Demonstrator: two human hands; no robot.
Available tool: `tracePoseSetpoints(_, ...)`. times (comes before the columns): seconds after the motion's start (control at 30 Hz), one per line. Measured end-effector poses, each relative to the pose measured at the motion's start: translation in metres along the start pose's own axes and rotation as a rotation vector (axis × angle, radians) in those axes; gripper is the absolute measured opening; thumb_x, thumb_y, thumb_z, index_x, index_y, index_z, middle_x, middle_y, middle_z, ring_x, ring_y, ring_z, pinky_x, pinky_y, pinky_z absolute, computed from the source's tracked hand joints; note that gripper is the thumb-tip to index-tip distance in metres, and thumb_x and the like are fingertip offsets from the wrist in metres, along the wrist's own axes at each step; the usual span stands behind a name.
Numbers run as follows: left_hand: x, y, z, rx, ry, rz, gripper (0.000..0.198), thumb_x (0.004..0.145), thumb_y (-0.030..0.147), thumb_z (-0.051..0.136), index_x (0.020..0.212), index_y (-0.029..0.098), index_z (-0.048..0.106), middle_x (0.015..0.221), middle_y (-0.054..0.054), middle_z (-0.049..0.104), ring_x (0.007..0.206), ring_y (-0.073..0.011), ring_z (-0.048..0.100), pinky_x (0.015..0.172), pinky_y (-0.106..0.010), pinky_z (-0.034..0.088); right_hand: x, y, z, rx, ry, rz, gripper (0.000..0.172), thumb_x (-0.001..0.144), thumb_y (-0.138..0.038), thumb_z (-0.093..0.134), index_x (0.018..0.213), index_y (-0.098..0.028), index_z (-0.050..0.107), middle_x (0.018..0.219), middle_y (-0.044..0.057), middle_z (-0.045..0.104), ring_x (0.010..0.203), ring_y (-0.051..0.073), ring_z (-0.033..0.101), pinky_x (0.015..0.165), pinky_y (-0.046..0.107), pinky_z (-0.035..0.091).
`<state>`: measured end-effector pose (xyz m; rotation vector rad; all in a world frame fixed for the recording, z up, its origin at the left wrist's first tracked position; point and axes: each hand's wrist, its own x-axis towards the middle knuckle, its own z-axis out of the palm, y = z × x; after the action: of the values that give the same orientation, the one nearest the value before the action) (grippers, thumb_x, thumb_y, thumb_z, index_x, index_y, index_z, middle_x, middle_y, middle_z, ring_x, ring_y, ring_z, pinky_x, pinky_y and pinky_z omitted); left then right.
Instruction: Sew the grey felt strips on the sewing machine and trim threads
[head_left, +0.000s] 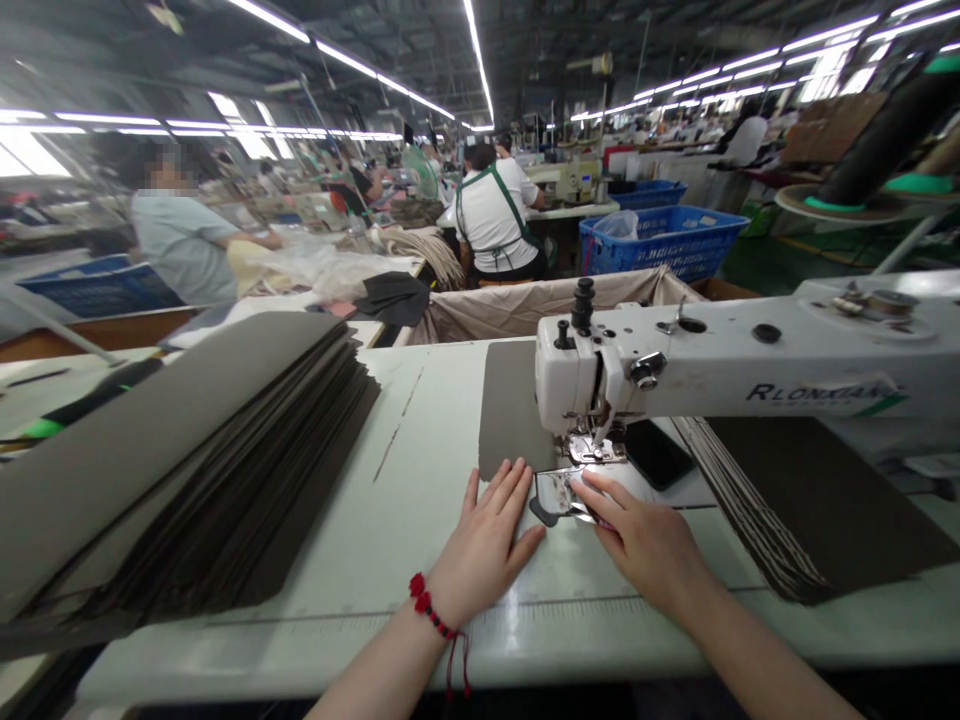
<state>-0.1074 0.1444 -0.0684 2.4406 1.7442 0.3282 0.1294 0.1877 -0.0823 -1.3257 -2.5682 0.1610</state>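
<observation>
Beside the presser foot (596, 450), a taupe panel (510, 410) lies on the counter (420, 460). Its lower edge is touched by the spread fingers of the left hand (484, 540), and a shiny metal template (559, 495) is pressed by the close-set fingers of the right hand (645, 545).

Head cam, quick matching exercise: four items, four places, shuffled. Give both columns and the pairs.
Items:
1. red beaded bracelet
2. blue plastic crate
3. black smartphone
4. stack of dark grey panels

Places:
A. beyond the table
B. on the table, left of the left hand
C. on the table, right of the presser foot
D. around the wrist of the left hand

Pairs: 1-D, 2-A, 3-C, 4-B
</observation>
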Motion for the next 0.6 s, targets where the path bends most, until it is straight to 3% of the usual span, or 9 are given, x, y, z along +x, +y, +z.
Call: tracePoseSetpoints(0.6, -0.0003, -0.0010, 0.0041, 0.019, 0.008, -0.013, 0.063, 0.098, 0.047, 0.036, 0.152, 0.023, 0.013, 0.158, -0.008, 0.017, 0.145, -0.0259, 0.013, 0.116, -0.052, 0.012, 0.0007, 0.0006, 0.0012, -0.018, -0.001, -0.001, 0.057, 0.089, -0.018, 0.049, 0.141, -0.037, 0.038, 0.145, -0.005, 0.044, 0.095, 0.018, 0.066, 0.072, 0.034, 0.056)
